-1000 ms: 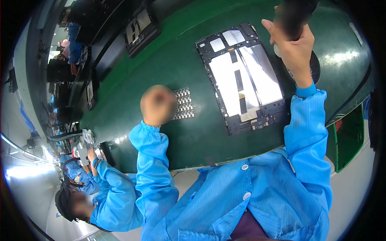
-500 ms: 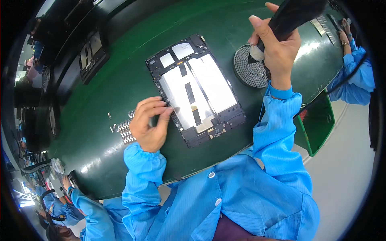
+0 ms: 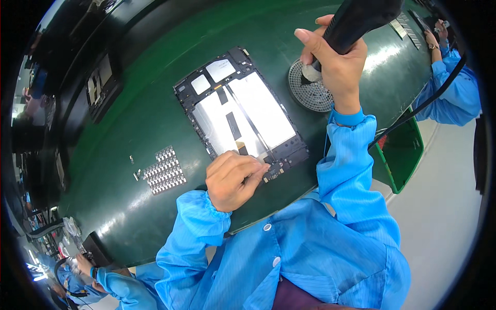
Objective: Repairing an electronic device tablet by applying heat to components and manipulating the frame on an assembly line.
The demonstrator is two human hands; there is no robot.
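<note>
An opened tablet (image 3: 261, 111), with silver battery panels and a black frame, lies tilted on the green table. My left hand (image 3: 232, 181) is over its near edge, thumb and fingertips pinched together by the small connector board; whatever is between them is too small to make out. Held in my right hand (image 3: 341, 75) is a black electric screwdriver (image 3: 359, 23). Its lower end points down at a round, grid-holed screw tray (image 3: 316, 99) to the right of the tablet. My right fingers partly hide the tray and the tool's tip.
A sheet of small black-and-white parts (image 3: 164, 173) lies left of the tablet, with a few loose pieces (image 3: 137, 174) beside it. A green bin (image 3: 405, 155) stands below the table's right edge. A black cable (image 3: 429, 101) crosses there. Co-workers' blue sleeves (image 3: 452, 85) show at both sides.
My left hand has moved from the tablet's left edge to its near edge, uncovering the sheet of parts. The right hand stays over the screw tray. The whole view has shifted slightly.
</note>
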